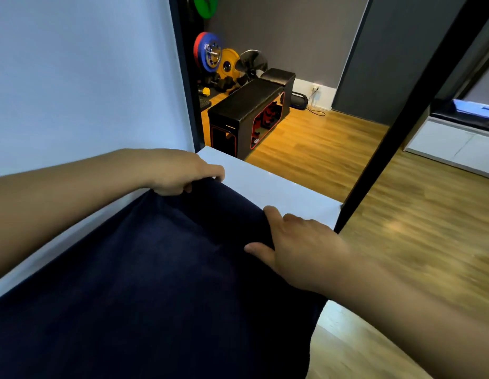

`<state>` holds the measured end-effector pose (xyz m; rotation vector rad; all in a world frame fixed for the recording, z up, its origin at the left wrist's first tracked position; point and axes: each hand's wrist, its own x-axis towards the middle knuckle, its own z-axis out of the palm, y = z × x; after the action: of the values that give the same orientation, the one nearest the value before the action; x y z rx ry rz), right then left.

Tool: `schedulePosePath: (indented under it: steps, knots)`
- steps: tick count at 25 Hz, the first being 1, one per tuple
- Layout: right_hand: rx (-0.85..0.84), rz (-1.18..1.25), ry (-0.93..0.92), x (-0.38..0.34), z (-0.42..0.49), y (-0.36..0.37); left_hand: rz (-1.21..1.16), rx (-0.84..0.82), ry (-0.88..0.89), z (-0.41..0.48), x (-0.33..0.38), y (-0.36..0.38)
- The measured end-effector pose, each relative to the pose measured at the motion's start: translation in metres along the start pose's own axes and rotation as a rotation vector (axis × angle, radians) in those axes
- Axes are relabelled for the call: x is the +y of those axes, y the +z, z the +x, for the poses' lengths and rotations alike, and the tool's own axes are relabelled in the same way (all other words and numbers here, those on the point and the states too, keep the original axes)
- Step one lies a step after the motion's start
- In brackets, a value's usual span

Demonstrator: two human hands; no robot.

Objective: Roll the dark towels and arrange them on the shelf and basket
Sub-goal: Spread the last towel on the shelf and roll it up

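A dark navy towel (155, 283) lies spread over a white shelf top (278, 190) and hangs toward me over its near side. My left hand (180, 170) grips the towel's far edge at the left, by the wall. Gripping the same far edge at the right is my right hand (298, 242), fingers curled over the cloth and thumb pointing left. The far edge is bunched and lifted between the two hands. No basket is in view.
A light wall (87, 77) runs along the shelf's left side. A black metal post (401, 119) rises at the shelf's right corner. Beyond lie a wooden floor (333, 149), a black bench box (248, 110), coloured weight plates (210, 53) and a white low cabinet (456, 143).
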<state>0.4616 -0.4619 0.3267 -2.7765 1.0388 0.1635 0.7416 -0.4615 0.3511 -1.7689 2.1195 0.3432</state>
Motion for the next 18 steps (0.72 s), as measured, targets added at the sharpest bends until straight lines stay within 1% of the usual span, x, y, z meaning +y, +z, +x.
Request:
schedulePosePath:
  steps: [2, 5, 8, 10, 11, 14, 16, 18]
  knots:
    - [0.021, -0.069, 0.016, 0.010, 0.010, -0.002, -0.088, 0.067, 0.038, 0.011, -0.004, 0.000]
    - [0.074, -0.266, 0.087, 0.028, 0.030, -0.010, -0.118, 0.319, 0.092, 0.030, -0.005, 0.007]
    - [0.145, -0.499, 0.147, 0.026, 0.039, -0.005, -0.126, 0.579, 0.071, 0.040, 0.000, 0.026]
    - [0.244, -0.621, 0.154, 0.015, 0.036, 0.005, -0.155, 0.677, 0.046, 0.035, 0.003, 0.037]
    - [0.262, -0.625, 0.177, 0.010, 0.032, 0.009, -0.179, 0.670, 0.023, 0.030, 0.003, 0.040]
    - [0.189, -0.473, 0.187, -0.009, 0.014, 0.023, -0.161, 0.516, 0.017, 0.013, -0.003, 0.045]
    - [0.258, -0.334, 0.164, -0.027, -0.005, 0.034, -0.174, 0.507, 0.042, -0.006, -0.002, 0.052]
    - [0.357, -0.175, 0.084, -0.050, -0.026, 0.046, -0.208, 0.557, 0.065, -0.032, -0.003, 0.065]
